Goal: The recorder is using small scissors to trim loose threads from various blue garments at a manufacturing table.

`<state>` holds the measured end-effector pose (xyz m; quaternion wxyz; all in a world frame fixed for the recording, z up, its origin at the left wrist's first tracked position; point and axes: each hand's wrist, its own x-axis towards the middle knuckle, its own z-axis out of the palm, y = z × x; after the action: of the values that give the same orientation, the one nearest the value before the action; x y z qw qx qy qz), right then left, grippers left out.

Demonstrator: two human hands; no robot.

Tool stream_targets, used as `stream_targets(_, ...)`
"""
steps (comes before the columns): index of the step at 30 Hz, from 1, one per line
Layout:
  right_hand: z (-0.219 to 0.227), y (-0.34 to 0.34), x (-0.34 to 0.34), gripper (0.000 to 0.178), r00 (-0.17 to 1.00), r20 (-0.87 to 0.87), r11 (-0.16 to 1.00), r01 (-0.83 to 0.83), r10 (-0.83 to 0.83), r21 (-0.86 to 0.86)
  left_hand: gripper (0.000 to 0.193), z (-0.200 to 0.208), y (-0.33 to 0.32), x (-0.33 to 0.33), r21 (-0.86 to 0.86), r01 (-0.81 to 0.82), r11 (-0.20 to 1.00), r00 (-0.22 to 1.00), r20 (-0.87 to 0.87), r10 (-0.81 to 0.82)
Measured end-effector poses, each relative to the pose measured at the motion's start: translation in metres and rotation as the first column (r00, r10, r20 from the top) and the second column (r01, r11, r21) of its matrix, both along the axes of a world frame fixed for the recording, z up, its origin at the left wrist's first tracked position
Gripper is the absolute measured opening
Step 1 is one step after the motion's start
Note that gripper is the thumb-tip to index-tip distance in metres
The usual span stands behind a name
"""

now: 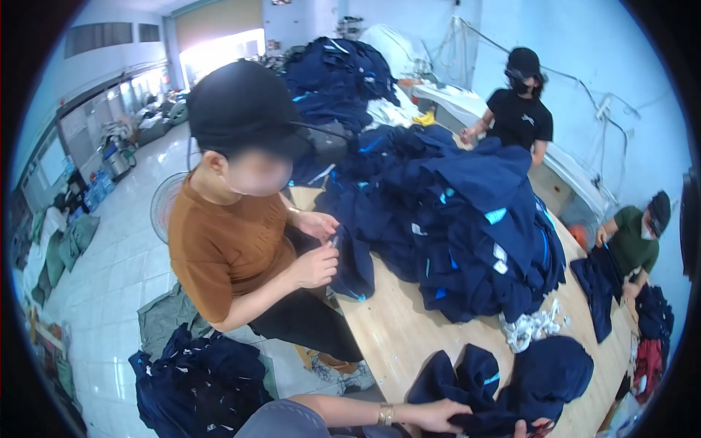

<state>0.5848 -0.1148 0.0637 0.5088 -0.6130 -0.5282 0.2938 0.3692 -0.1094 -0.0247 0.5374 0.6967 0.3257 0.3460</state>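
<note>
Though loosely curled, left hand (438,415) on navy cloth (473,390), right hand (521,428) alongside

We see soft, matt, creased cloth in the navy garment (549,371) before us, and the same dull fabric in the big heap (467,212). We find the table (391,332) pale, smooth wood. We note shiny metal on the bracelet (385,415), matt brown cloth in the shirt (219,241), clear plastic in the bottles (96,191), glossy tile across the floor (109,285) and smooth paint on the wall (646,95).
</note>
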Motion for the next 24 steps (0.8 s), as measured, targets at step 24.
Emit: stream_targets(24, -0.035, 0.006, -0.046, 0.02, 0.77, -0.634, 0.996, -0.01, 0.062, 0.086, 0.026, 0.066, 0.057, -0.013, 0.229, 0.073, 0.971, 0.946, -0.325, 0.006)
